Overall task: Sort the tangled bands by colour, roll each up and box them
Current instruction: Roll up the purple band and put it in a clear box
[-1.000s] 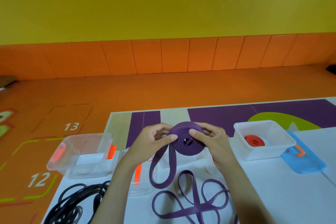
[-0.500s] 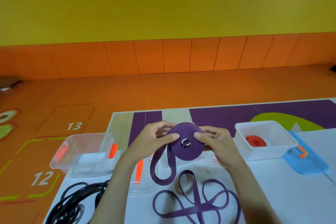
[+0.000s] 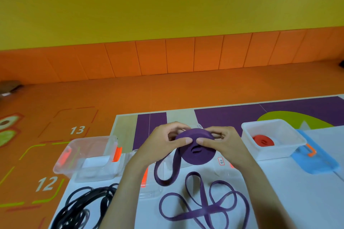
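Observation:
A partly rolled purple band (image 3: 195,152) is held above the white table between my left hand (image 3: 163,145) and my right hand (image 3: 221,145), both thumbs pressed on the roll's face. Its loose tail (image 3: 167,174) hangs down in a loop to the table. A second purple band (image 3: 202,202) lies in loose loops in front of me. A tangle of black bands (image 3: 83,208) lies at the lower left. A rolled red band (image 3: 263,140) sits inside the white box (image 3: 290,134) at the right.
A clear box (image 3: 89,156) with orange clips stands at the left table edge. A clear lid (image 3: 150,189) lies flat under my left forearm. A blue lid (image 3: 320,161) with an orange clip rests beside the white box. Orange floor lies beyond.
The roll has tipped flatter toward me and both thumbs have shifted closer together on its face. The hanging tail looks slightly shorter.

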